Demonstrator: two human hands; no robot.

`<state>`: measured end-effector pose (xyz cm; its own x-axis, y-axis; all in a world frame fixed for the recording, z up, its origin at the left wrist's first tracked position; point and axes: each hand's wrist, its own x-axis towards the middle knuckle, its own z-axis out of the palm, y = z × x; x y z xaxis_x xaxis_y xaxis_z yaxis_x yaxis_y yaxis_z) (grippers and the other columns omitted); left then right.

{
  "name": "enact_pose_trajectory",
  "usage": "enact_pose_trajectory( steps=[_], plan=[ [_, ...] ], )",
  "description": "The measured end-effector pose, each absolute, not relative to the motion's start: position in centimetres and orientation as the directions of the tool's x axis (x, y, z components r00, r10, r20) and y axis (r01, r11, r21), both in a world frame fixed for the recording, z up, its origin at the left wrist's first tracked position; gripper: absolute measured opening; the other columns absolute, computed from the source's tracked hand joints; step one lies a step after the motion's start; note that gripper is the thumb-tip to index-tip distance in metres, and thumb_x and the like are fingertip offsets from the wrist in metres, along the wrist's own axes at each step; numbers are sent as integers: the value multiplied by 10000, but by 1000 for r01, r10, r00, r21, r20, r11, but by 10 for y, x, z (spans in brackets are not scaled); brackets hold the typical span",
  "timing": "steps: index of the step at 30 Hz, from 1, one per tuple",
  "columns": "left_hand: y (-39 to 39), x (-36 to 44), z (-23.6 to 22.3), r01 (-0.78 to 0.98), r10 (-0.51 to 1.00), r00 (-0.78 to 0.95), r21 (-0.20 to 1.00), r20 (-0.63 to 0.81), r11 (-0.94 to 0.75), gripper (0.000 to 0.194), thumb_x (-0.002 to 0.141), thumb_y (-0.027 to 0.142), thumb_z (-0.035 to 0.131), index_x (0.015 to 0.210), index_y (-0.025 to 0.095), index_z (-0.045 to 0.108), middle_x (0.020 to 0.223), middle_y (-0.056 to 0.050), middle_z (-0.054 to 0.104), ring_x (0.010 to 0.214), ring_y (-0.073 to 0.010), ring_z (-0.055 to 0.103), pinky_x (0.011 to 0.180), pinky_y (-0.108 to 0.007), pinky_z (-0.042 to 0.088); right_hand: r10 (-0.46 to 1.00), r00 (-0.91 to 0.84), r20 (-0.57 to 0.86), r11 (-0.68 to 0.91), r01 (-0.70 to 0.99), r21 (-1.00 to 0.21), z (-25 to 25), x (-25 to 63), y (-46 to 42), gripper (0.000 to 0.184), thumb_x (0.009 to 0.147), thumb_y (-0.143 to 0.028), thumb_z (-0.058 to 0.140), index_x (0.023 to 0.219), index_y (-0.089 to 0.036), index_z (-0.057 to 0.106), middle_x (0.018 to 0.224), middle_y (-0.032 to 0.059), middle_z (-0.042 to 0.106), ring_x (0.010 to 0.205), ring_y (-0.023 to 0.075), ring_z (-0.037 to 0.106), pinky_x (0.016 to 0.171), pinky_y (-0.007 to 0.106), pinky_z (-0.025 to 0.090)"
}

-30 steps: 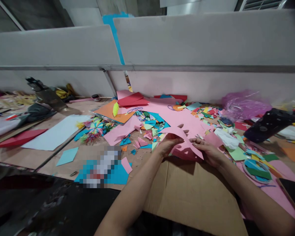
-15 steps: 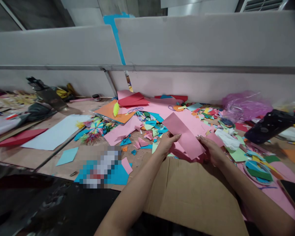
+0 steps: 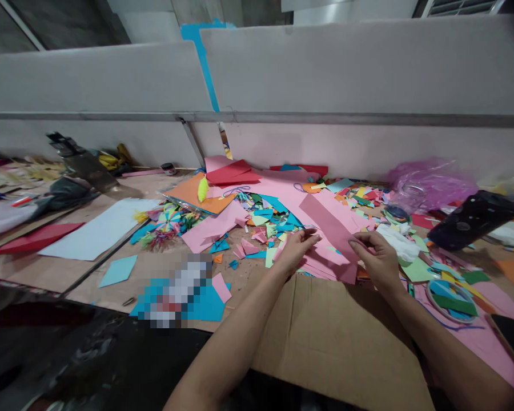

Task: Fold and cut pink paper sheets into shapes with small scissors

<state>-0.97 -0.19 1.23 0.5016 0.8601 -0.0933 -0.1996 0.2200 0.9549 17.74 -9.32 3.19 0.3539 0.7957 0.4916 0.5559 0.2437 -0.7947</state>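
A pink paper strip (image 3: pixel 326 216) slants through the air above the littered table. My right hand (image 3: pixel 377 258) pinches its right edge between thumb and fingers. To the left of the strip is my left hand (image 3: pixel 297 250), its fingers apart and holding nothing. Beneath both hands lie larger pink sheets (image 3: pixel 310 265), partly covered by the strip and my fingers. A brown cardboard piece (image 3: pixel 334 342) spans the space between my forearms, at the table's near edge.
Small coloured paper scraps (image 3: pixel 278 214) are heaped beyond my hands. At the right are a purple plastic bag (image 3: pixel 432 185), a dark bottle (image 3: pixel 471 220) and a tape roll (image 3: pixel 452 302). A white sheet (image 3: pixel 98 231) and another bottle (image 3: pixel 85 165) are on the left.
My left hand has let go of the pink paper and opened. The paper, now seen as a narrower strip, stays in my right hand, which has shifted slightly.
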Motion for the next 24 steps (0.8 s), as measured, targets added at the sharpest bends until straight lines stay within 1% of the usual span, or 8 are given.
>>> enact_pose_trajectory(
  steps=[2,4,7,9,12,15,19,24],
  plan=[
    [-9,-9,17,-168,786,610,954,-98,249,512,714,415,799,1151,187,659,1170,-125,687,1009,-208,638,814,-292,470,753,267,602,281,697,-660,34,175,-96,107,865,-342,646,835,-258,707,845,55,648,834,239,586,772,387,461],
    [-16,-7,18,-154,725,679,944,-113,291,509,707,446,803,1122,179,676,1172,-132,692,1048,-230,636,834,-311,482,742,149,653,328,770,-548,33,172,-97,108,875,-286,625,853,-272,729,858,64,649,866,251,590,789,403,461],
    [-18,-3,9,-92,714,649,904,-264,418,513,691,568,769,926,116,707,903,-140,730,827,-239,674,754,-353,509,750,-6,662,391,810,-436,28,167,-97,156,867,-228,613,846,-294,753,917,65,677,921,259,603,838,426,453],
    [-16,-1,3,-159,747,592,866,-301,475,503,662,559,791,871,112,698,772,-113,714,725,-227,665,715,-360,519,761,-60,646,407,819,-404,26,167,-96,198,843,-181,606,865,-305,759,1020,60,692,995,269,603,903,453,433],
    [-10,1,-2,-364,831,502,814,-238,453,455,620,454,848,905,136,691,784,-82,719,732,-206,665,726,-341,542,778,-30,628,379,819,-431,27,172,-95,357,767,-102,583,1002,-317,743,1242,54,638,1162,295,551,1011,502,384],
    [-6,2,-1,-424,855,457,784,-246,453,398,624,397,855,881,143,687,819,-77,724,717,-185,658,714,-325,558,805,50,592,346,771,-535,29,178,-93,458,736,-90,553,1106,-312,704,1336,61,568,1249,290,507,1053,495,385],
    [-5,2,0,-396,851,454,796,-264,458,348,666,400,828,840,138,678,774,-78,712,678,-182,651,690,-337,566,845,72,530,346,683,-644,27,181,-91,437,740,-99,522,1084,-299,705,1279,59,591,1223,263,546,1023,448,434],
    [-5,1,-1,-374,832,488,797,-265,474,375,663,440,825,810,130,674,726,-79,700,632,-186,644,645,-340,564,886,30,463,336,645,-686,22,182,-89,411,685,-92,503,960,-278,744,1152,56,667,1095,263,626,935,418,483]
  ],
)
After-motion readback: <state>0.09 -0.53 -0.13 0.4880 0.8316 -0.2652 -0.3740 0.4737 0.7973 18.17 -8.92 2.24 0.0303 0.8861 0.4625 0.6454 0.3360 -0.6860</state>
